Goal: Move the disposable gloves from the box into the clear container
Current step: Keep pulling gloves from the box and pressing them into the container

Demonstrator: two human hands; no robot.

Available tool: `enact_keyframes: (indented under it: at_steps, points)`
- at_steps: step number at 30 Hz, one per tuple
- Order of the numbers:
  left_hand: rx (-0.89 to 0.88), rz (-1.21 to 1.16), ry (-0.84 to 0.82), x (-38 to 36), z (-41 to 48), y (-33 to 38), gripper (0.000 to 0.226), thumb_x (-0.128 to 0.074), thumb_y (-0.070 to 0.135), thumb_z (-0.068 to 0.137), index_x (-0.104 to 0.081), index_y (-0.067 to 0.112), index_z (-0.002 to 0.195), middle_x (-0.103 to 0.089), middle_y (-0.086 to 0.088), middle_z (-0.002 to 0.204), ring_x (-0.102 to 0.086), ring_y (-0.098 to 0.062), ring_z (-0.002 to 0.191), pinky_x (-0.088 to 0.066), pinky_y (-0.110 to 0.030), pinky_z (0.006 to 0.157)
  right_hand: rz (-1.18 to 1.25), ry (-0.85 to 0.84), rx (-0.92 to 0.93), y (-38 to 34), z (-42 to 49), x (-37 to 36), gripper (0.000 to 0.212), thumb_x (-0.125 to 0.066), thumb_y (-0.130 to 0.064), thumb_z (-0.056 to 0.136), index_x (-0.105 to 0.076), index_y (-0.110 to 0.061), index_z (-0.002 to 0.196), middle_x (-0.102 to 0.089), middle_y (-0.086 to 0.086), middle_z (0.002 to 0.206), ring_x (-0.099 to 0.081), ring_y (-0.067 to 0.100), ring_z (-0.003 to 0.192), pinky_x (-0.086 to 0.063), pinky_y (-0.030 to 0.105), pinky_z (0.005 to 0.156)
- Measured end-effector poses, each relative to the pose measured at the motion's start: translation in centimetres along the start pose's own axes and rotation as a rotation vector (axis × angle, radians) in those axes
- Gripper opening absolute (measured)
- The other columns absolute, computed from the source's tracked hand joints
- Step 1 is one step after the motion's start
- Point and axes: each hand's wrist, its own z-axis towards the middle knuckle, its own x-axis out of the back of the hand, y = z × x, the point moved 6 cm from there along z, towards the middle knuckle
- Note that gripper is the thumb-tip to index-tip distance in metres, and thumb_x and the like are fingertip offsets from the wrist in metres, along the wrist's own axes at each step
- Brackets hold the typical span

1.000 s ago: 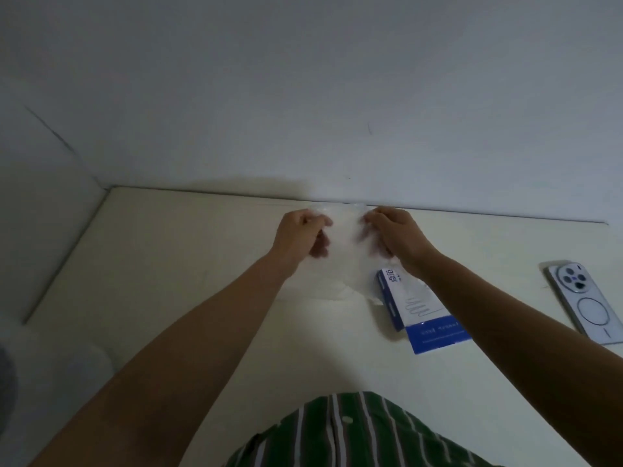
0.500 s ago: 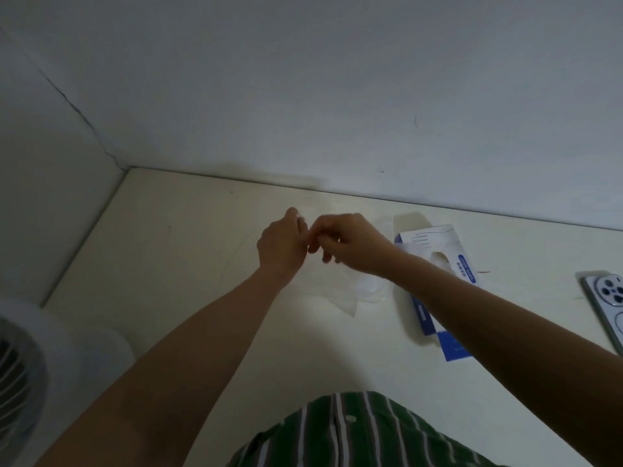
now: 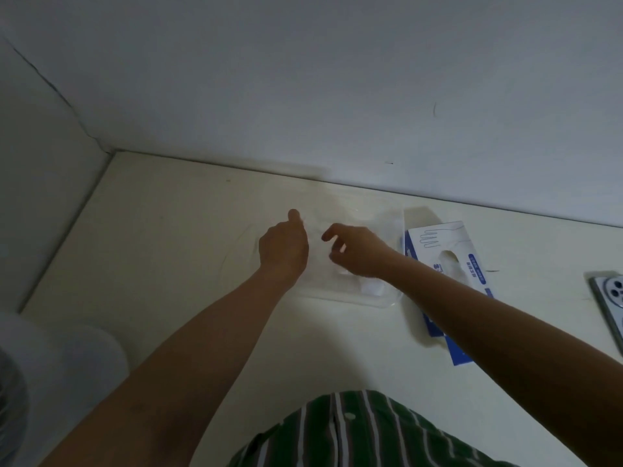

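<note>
While low over the clear container (image 3: pixel 387 301), left hand (image 3: pixel 283 246) thumb-up, right hand (image 3: pixel 358 251) loosely curled; grips unclear.

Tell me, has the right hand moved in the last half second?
Yes: the right hand has shifted right, away from the left hand and slightly nearer the glove box.

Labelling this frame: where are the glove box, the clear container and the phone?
glove box (image 3: pixel 438 244), head view, white top face.
clear container (image 3: pixel 387 299), head view, near right corner.
phone (image 3: pixel 615 288), head view, camera ring.
</note>
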Motion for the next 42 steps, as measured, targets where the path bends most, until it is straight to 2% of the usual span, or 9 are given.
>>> enact_keyframes:
  at_steps: [4,8,11,14,20,29,32,35,42]
  points:
    - [-0.04,0.043,0.022,0.5,-0.1,0.1,0.029,-0.045,0.012,0.094,-0.043,0.007,0.122,-0.057,-0.013,0.109,-0.058,-0.029,0.092,-0.038,-0.033,0.065,-0.157,-0.147,-0.114,1.8,0.8,-2.8,0.077,-0.07,-0.024,0.086,-0.026,-0.021,0.15,-0.039,0.015,0.139,-0.051,0.031,0.119,-0.044,0.035,0.1]
    - [-0.366,0.161,0.316,2.2,-0.7,3.0,0.032,-0.063,0.002,0.066,-0.06,0.011,0.097,-0.054,-0.009,0.095,-0.053,-0.027,0.085,-0.041,-0.034,0.068,-0.214,-0.164,-0.068,1.5,1.2,-4.0,0.083,-0.066,-0.025,0.087,-0.016,-0.021,0.153,-0.038,0.018,0.138,-0.051,0.032,0.117,-0.045,0.036,0.097]
    - [-0.273,-0.006,-0.032,0.6,-0.3,3.5,0.025,-0.057,0.011,0.084,-0.055,0.011,0.109,-0.054,-0.011,0.106,-0.058,-0.031,0.093,-0.044,-0.035,0.071,-0.208,-0.193,-0.073,1.5,1.5,-4.2,0.08,-0.064,-0.022,0.088,-0.017,-0.019,0.152,-0.04,0.018,0.135,-0.052,0.033,0.115,-0.045,0.035,0.093]
    - [-0.054,-0.049,-0.401,-3.0,-0.2,1.1,0.054,-0.063,0.022,0.088,-0.038,0.012,0.134,-0.047,-0.017,0.125,-0.054,-0.036,0.112,-0.044,-0.037,0.087,-0.159,-0.167,-0.132,2.2,1.9,-3.7,0.083,-0.067,-0.026,0.087,-0.018,-0.018,0.153,-0.039,0.016,0.143,-0.048,0.032,0.125,-0.043,0.038,0.102]
    - [-0.013,-0.037,-0.516,-4.9,-0.2,-0.9,0.092,-0.076,0.014,0.075,-0.018,0.019,0.146,-0.036,-0.022,0.13,-0.051,-0.041,0.115,-0.047,-0.04,0.09,0.041,-0.125,-0.319,4.1,2.3,-3.5,0.08,-0.054,-0.028,0.095,-0.003,-0.01,0.154,-0.044,0.019,0.142,-0.051,0.035,0.122,-0.047,0.036,0.093]
    - [-0.025,0.013,-0.563,-6.0,0.3,-1.4,0.096,-0.075,0.015,0.078,-0.013,0.021,0.15,-0.033,-0.023,0.134,-0.045,-0.041,0.122,-0.044,-0.041,0.096,0.007,-0.318,-0.449,4.1,2.2,-5.1,0.113,-0.07,-0.024,0.086,0.022,-0.018,0.15,-0.015,0.016,0.156,-0.026,0.038,0.14,-0.041,0.047,0.105]
    - [-0.024,-0.004,-0.53,-5.4,0.3,-1.5,0.085,-0.069,0.028,0.084,-0.017,0.022,0.15,-0.037,-0.022,0.134,-0.047,-0.04,0.122,-0.044,-0.039,0.095,-0.018,-0.323,-0.374,3.5,2.0,-4.5,0.099,-0.062,-0.025,0.091,0.014,-0.013,0.153,-0.026,0.017,0.153,-0.035,0.035,0.136,-0.041,0.041,0.104]
    - [-0.032,-0.013,-0.484,-4.1,0.5,-1.0,0.058,-0.056,0.039,0.092,-0.039,0.018,0.143,-0.051,-0.016,0.133,-0.055,-0.034,0.116,-0.046,-0.035,0.09,-0.215,-0.236,-0.136,1.6,1.1,-2.2,0.064,-0.053,-0.026,0.097,-0.024,-0.012,0.152,-0.044,0.013,0.145,-0.045,0.028,0.13,-0.038,0.032,0.103]
    - [-0.037,-0.191,0.021,1.8,-0.4,3.7,0.019,-0.048,0.022,0.092,-0.062,0.013,0.1,-0.061,-0.006,0.094,-0.058,-0.024,0.085,-0.042,-0.032,0.07,0.101,0.397,0.162,0.5,-3.5,6.8,0.021,-0.055,-0.016,0.09,-0.073,-0.021,0.097,-0.072,-0.002,0.085,-0.065,0.014,0.076,-0.055,0.035,0.077]
